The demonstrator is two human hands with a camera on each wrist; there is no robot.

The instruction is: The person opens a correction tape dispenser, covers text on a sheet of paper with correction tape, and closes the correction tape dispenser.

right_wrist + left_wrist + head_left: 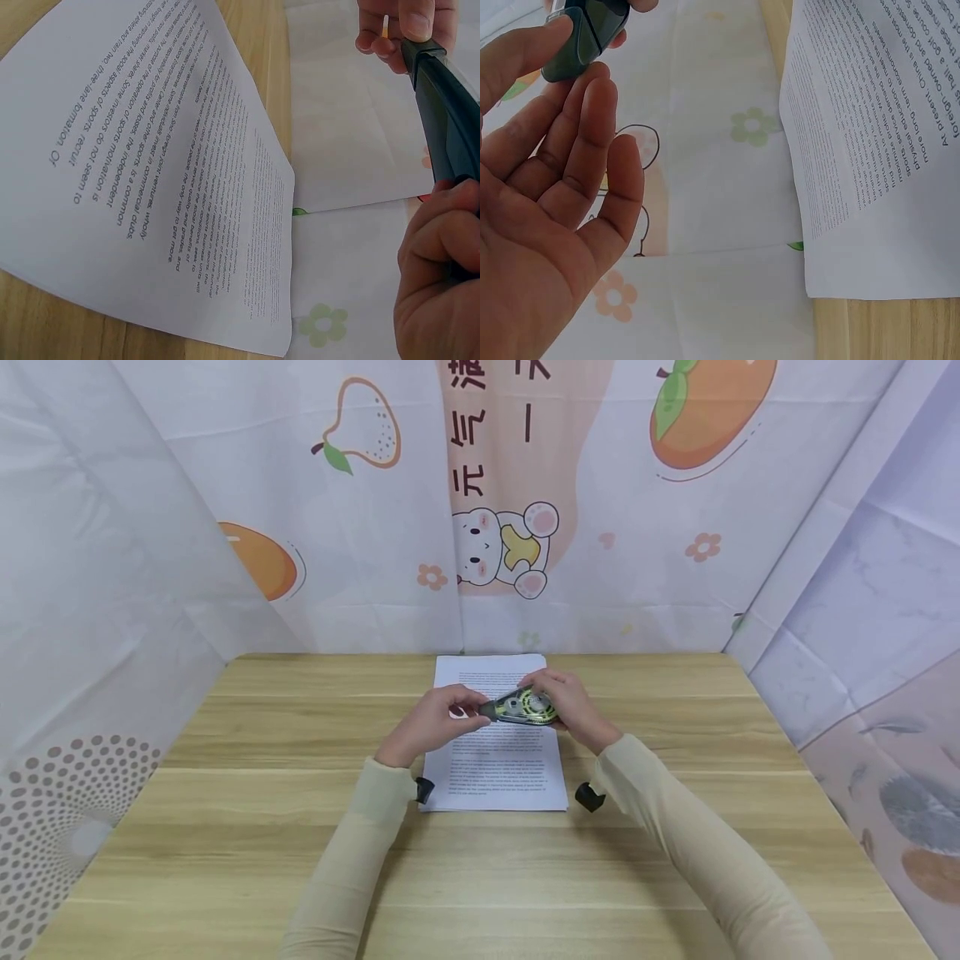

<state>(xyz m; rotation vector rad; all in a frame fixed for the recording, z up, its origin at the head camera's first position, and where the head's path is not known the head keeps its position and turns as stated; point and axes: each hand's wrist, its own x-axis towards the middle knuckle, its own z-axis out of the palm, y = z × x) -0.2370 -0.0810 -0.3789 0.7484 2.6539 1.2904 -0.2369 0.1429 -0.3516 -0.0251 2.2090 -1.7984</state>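
A correction tape dispenser (521, 706), dark with yellow-green markings and a clear casing, is held between both hands above the printed paper. My left hand (442, 720) pinches its narrow capped end (566, 56) between thumb and fingers, the other fingers loosely bent below. The wide round end sits in my right hand (566, 700), whose fingers curl round the body (450, 127). Under both hands lies the printed sheet (498, 777), covered in lines of small text, with other sheets showing at its edges.
The paper lies on a wood-grain table (262, 827), near its back edge. A white curtain (360, 568) with cartoon fruit and a bear hangs behind the table. Dark wrist mounts (590, 797) stick out beneath the sleeves.
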